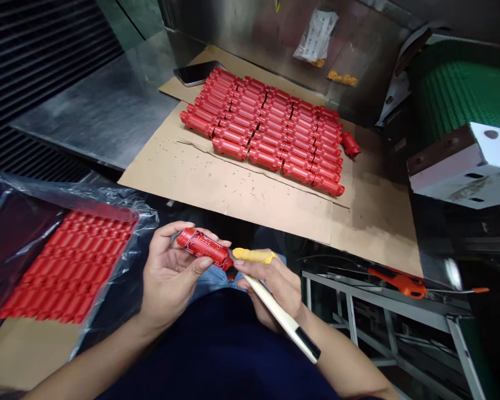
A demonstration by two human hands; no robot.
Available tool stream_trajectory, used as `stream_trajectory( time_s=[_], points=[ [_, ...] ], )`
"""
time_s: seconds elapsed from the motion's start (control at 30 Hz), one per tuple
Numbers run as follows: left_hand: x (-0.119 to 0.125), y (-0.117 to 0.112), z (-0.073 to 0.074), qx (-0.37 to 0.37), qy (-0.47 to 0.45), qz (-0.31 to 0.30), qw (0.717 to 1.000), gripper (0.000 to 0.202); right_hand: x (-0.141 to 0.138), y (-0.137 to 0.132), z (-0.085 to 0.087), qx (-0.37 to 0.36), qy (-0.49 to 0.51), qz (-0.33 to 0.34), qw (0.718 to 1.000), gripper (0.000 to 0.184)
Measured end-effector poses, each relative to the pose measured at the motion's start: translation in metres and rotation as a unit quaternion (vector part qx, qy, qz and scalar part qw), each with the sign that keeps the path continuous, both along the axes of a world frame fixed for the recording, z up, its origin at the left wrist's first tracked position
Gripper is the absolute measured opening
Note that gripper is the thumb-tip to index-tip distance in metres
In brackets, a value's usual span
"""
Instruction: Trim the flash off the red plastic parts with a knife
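Note:
My left hand [169,266] is closed around a red cylindrical plastic part [204,245] with raised lines and slots along its side, held tilted above my lap. In my right hand [277,286] is a slim cream-handled knife [275,308] with a black butt end. Its tip meets the right end of the red part, and the blade is mostly hidden by my fingers. A yellow cover [253,255] wraps one finger of my right hand. Beyond my hands, rows of similar red parts [270,130] lie on a cardboard sheet [158,158].
At left, a plastic-lined box [37,339] holds several more red parts [73,264]. A phone [195,73] rests at the cardboard's far left corner. One red part [350,144] lies apart at right. An orange-handled tool [404,284] and green-belted conveyor [462,94] are at right.

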State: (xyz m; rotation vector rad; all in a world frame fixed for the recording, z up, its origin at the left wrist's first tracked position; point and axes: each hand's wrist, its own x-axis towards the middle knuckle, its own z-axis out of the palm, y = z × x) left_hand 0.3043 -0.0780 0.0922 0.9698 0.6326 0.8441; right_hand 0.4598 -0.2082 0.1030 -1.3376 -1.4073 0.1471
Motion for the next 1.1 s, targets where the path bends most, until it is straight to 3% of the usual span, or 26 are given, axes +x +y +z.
stream_trajectory(
  time_s=[0.23,0.43,0.5,0.57,0.67,0.87,0.93,1.0,1.07,1.1],
  points=[
    [0.002,-0.002,0.001,-0.017,-0.013,0.033,0.999,0.055,-0.005,-0.003,0.002,-0.004,0.035,-0.018,0.999,0.028],
    [0.0,-0.001,-0.003,0.008,-0.003,0.032,0.999,0.056,0.006,-0.004,-0.001,-0.1,0.129,0.043,0.986,0.019],
    [0.002,-0.001,-0.001,-0.011,-0.003,0.021,1.0,0.054,0.011,-0.002,-0.002,-0.073,0.073,0.058,0.993,0.022],
    [0.004,0.0,0.001,-0.043,-0.009,0.018,0.999,0.053,0.016,-0.001,-0.002,-0.037,-0.044,0.063,0.996,0.027],
    [0.007,0.001,0.003,-0.09,-0.01,0.007,0.996,0.049,0.023,0.002,0.003,-0.035,-0.187,0.067,0.979,0.03],
    [0.005,0.004,-0.006,-0.189,0.013,-0.066,0.98,0.044,0.03,0.001,0.018,-0.082,-0.244,0.079,0.963,0.016],
    [0.004,0.005,-0.01,-0.221,0.02,-0.102,0.97,0.042,0.029,0.0,0.015,-0.091,-0.214,0.093,0.968,0.016],
    [0.005,0.004,-0.012,-0.218,0.019,-0.117,0.969,0.043,0.025,-0.001,0.008,-0.084,-0.107,0.106,0.985,0.013],
    [0.005,0.003,-0.014,-0.174,0.009,-0.1,0.98,0.047,0.019,0.0,-0.002,-0.096,0.116,0.11,0.982,0.011],
    [0.006,0.002,-0.014,-0.142,0.005,-0.087,0.986,0.051,0.015,0.0,-0.006,-0.113,0.253,0.106,0.955,0.013]
  ],
)
